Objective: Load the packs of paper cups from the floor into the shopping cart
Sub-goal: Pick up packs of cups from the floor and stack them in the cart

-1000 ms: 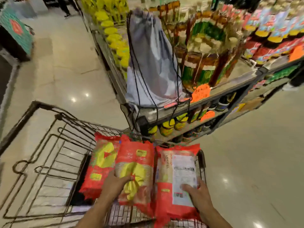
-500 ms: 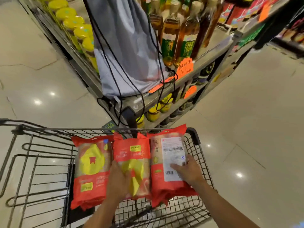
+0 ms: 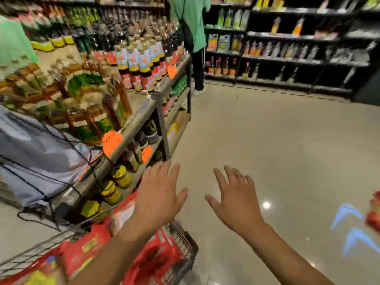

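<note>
Red packs of paper cups (image 3: 86, 249) lie in the wire shopping cart (image 3: 185, 239) at the bottom left, blurred by motion. My left hand (image 3: 158, 194) hovers above the cart's right end, fingers spread, holding nothing. My right hand (image 3: 234, 198) is beside it over the bare floor, also spread and empty. A red blurred object (image 3: 374, 212), possibly another pack, shows at the right edge near the floor.
A shelf unit (image 3: 131, 128) of bottles and jars stands left of the cart, with a grey drawstring bag (image 3: 35, 157) hanging on it. A person in a green shirt (image 3: 193, 23) stands at the aisle's far end. Dark shelves (image 3: 287, 58) line the back. Open floor (image 3: 277, 151) lies to the right.
Both hands have let go of the packs in the cart and lifted off, fingers spread. The view has swung to the right, toward the open floor.
</note>
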The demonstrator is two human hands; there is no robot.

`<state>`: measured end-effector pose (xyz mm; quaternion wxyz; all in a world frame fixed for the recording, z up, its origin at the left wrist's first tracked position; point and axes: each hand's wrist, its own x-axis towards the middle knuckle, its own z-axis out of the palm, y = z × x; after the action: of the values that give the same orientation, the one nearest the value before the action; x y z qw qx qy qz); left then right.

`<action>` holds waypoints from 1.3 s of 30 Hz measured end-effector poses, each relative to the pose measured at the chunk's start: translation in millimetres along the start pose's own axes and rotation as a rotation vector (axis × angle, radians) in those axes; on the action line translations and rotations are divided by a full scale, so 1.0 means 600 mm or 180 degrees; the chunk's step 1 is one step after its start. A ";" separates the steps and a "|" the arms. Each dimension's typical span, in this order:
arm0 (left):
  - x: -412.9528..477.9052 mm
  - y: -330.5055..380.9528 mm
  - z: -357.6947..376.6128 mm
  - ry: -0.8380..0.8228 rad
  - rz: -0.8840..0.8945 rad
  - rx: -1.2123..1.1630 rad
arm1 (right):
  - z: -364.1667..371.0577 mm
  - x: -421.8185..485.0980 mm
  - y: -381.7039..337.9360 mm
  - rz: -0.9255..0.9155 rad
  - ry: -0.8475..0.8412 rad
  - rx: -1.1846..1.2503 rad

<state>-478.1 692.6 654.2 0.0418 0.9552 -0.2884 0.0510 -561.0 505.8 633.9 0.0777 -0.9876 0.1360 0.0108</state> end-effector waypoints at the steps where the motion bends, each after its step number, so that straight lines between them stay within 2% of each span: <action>1: 0.019 0.051 -0.019 0.0041 0.0164 0.0071 | -0.022 -0.015 0.043 0.0147 0.0073 -0.0005; 11: 0.138 0.633 -0.052 0.0210 0.1931 0.0050 | -0.120 -0.264 0.547 0.1833 0.0561 0.0189; 15: 0.136 0.852 -0.043 0.0195 0.2654 0.0013 | -0.131 -0.384 0.692 0.2577 0.0716 0.0280; 20: 0.140 1.040 -0.019 0.0152 0.3296 0.0002 | -0.140 -0.476 0.808 0.3333 0.0802 0.0383; 25: 0.195 1.189 0.021 0.0070 0.3633 -0.0057 | -0.150 -0.474 0.928 0.3582 0.0667 0.0320; 30: 0.321 1.325 0.094 0.0027 0.3621 -0.0217 | -0.161 -0.404 1.083 0.3628 0.0532 0.0214; 34: 0.441 1.433 0.156 -0.0259 0.3646 -0.0189 | -0.171 -0.335 1.212 0.3760 0.0197 0.0270; 39: 0.555 1.586 0.215 -0.0510 0.3707 -0.0180 | -0.183 -0.287 1.378 0.3902 0.0212 0.0114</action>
<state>-721.3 -293.6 614.7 0.0104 0.6388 -0.7691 -0.0146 -950.2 -251.5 624.9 0.0696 -0.7280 0.6818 0.0204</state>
